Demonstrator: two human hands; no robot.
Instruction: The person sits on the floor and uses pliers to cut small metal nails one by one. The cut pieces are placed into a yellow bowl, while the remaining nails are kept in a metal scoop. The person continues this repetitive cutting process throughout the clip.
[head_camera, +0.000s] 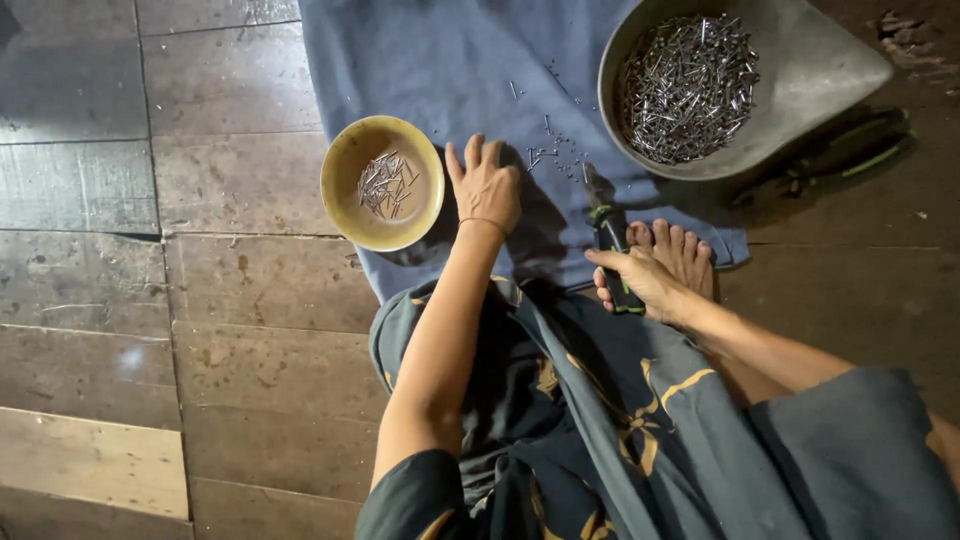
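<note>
My left hand rests palm down on a blue cloth, fingers spread, just right of a small yellow bowl holding several short metal pins. My right hand grips a black and green handled tool whose tip points up toward a few loose pins scattered on the cloth. A large grey metal pan at top right is filled with a heap of similar pins. My bare foot lies beside the right hand.
Dark worn wooden floorboards surround the cloth. A second green and black tool lies in shadow under the pan's right side. My lap is covered by patterned dark fabric.
</note>
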